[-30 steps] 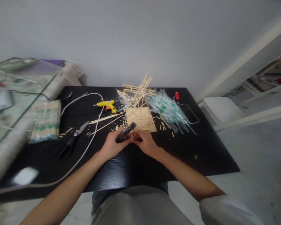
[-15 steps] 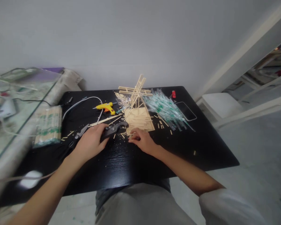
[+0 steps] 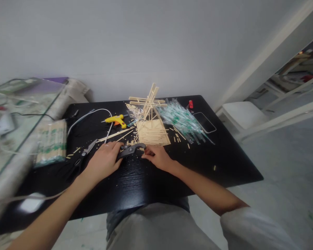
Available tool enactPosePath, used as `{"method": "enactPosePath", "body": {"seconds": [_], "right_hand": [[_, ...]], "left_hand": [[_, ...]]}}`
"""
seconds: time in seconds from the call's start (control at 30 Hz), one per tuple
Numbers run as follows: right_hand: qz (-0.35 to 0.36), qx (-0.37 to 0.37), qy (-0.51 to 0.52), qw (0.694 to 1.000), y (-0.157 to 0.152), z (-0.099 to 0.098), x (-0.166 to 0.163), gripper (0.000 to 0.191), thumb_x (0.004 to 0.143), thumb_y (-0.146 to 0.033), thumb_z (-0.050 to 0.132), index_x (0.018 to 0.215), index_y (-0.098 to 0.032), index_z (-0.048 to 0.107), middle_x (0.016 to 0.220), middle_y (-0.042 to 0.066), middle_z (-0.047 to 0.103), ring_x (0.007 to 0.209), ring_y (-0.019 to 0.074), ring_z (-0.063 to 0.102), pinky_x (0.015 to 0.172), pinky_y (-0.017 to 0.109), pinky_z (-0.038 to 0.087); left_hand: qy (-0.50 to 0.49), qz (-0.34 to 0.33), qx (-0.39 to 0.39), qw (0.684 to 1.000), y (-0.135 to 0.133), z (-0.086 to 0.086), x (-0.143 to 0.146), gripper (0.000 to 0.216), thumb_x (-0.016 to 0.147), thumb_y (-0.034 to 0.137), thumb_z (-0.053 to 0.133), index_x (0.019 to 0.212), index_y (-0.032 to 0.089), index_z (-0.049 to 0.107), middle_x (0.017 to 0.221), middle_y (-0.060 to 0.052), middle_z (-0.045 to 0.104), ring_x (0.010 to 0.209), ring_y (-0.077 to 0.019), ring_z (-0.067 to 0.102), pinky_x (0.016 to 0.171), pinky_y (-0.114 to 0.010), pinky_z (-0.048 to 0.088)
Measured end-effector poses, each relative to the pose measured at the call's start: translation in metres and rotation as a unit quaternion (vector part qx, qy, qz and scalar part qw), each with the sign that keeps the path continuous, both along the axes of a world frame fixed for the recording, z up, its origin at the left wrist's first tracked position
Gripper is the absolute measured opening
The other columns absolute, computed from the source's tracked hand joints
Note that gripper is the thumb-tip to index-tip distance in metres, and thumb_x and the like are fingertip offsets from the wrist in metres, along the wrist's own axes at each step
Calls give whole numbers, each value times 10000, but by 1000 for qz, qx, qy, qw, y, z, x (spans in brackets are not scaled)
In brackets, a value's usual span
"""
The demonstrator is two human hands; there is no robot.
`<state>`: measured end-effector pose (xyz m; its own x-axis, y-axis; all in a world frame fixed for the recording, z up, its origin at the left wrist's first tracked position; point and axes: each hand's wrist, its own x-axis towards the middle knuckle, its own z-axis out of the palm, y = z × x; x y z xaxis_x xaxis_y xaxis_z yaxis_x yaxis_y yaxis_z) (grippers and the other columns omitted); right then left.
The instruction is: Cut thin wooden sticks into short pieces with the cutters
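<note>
My left hand (image 3: 103, 159) is closed round the handles of dark pruning shears (image 3: 130, 150), whose hooked jaw reaches my right fingertips. Pinched in my right hand (image 3: 158, 157) is a short wooden stick (image 3: 143, 152), mostly hidden by the fingers. Just beyond, many thin sticks (image 3: 152, 136) lie on a square wooden base (image 3: 165, 129). A windmill-like stick model (image 3: 150, 103) with crossed blades stands at the back of that base. Small offcuts (image 3: 132, 141) are scattered around the shears.
On the black table (image 3: 135, 187) lie a yellow glue gun (image 3: 117, 120), scissors (image 3: 85, 152) and a bag of sticks (image 3: 51, 140) to the left. Rightward are clear-wrapped sticks (image 3: 181, 118), a phone (image 3: 205, 122) and a red object (image 3: 190, 104). A white cable (image 3: 94, 110) curves behind the scissors.
The shears have come down and right, so their jaw now meets my right fingertips. My right hand keeps nearly the same place. The whole view has shifted slightly.
</note>
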<state>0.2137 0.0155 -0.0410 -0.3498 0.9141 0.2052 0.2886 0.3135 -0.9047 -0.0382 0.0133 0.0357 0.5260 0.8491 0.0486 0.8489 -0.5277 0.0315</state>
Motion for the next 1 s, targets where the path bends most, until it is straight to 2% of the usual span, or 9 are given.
{"method": "enactPosePath", "body": {"seconds": [0.27,0.4,0.47,0.67,1.0], "right_hand": [[-4,-20,7,1000,0,0,0,139,811,-220,774,824,-190,639,824,36,745,750,199,713,705,304,561],[-21,-48,18,998,-1,1,0,352,768,-211,799,1036,-219,571,783,-15,716,694,180,692,667,283,533],[-22,-52,21,998,-2,2,0,405,765,-194,788,1079,-228,534,748,-40,695,653,169,670,653,272,511],[-17,-22,-15,1000,-2,8,0,304,807,-194,705,1054,-224,529,713,-54,658,614,158,611,641,258,449],[-10,5,-46,999,-1,10,0,212,849,-227,659,1022,-225,535,654,-66,586,591,159,544,653,260,415]], "left_hand": [[13,-7,15,1000,-2,-3,6,330,868,216,543,1190,154,577,1088,-151,669,1026,-335,636,912,-453,482],[19,-15,11,1000,-3,-3,11,317,869,213,558,1178,155,588,1113,-157,673,1034,-338,635,912,-451,480],[22,-17,9,1000,-4,-1,13,321,866,207,566,1179,142,594,1111,-165,676,1030,-346,633,906,-461,480],[8,-15,1,1000,-5,3,17,323,861,207,586,1179,154,613,1092,-162,681,1030,-353,638,903,-478,475],[59,-33,16,998,-2,3,19,305,853,222,600,1149,150,623,1040,-157,659,1008,-350,625,886,-471,482]]}}
